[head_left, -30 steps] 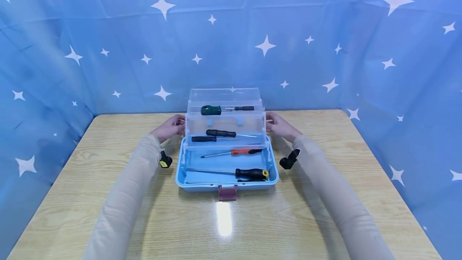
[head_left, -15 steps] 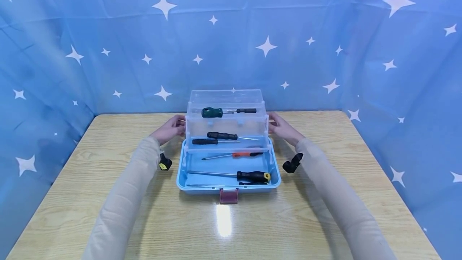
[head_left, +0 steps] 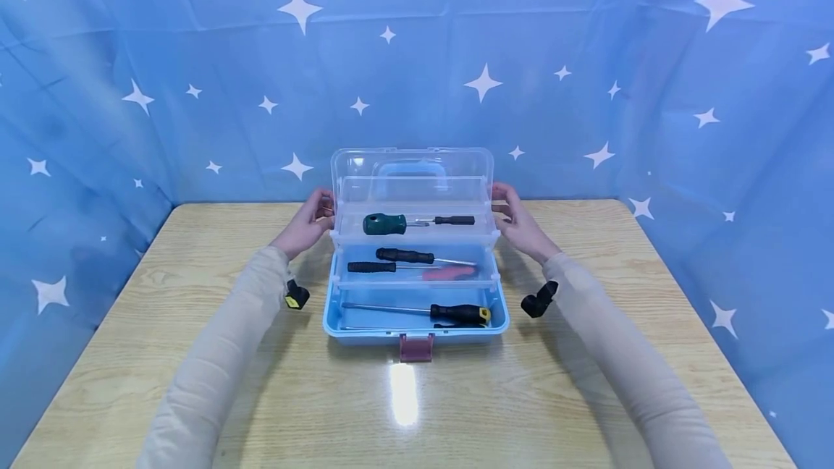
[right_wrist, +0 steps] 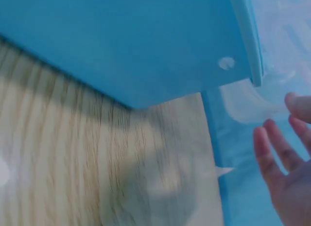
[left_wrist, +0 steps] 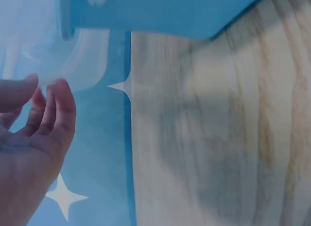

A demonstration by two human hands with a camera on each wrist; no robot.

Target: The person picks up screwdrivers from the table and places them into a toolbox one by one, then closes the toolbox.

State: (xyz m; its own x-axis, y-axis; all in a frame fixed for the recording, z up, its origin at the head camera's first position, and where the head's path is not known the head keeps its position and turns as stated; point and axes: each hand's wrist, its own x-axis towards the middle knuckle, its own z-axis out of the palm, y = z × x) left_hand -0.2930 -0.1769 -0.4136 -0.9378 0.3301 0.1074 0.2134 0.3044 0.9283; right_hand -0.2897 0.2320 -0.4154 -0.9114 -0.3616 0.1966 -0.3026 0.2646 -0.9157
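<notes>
A light blue toolbox point(head_left: 365, 341) stands on the table. Its clear lid point(head_left: 472, 163) is up, with a blue handle visible through it. The clear upper tray point(head_left: 355, 239) bears a green-handled screwdriver point(head_left: 384, 224) and a small black one. Below, the lower tray point(head_left: 384, 285) carries two black-handled screwdrivers. My left hand point(head_left: 308, 221) is at the lid's left edge, fingers slightly bent, thumb apart from them in the left wrist view. At the right edge, my right hand point(head_left: 519, 223) has its fingers spread and mostly straight. Contact with the lid is hard to tell.
In the box's base lie a large black-and-yellow screwdriver point(head_left: 459, 313) and darker tools partly hidden by the front wall. A red handle point(head_left: 448, 274) shows blurred through the lower tray. A maroon latch point(head_left: 415, 347) hangs in front. A starry blue curtain point(head_left: 417, 56) backs the wooden table point(head_left: 215, 266).
The lid has swung up and forward, showing more of its face. Both trays have moved down and forward over the base, covering the red handle. Both hands have risen slightly.
</notes>
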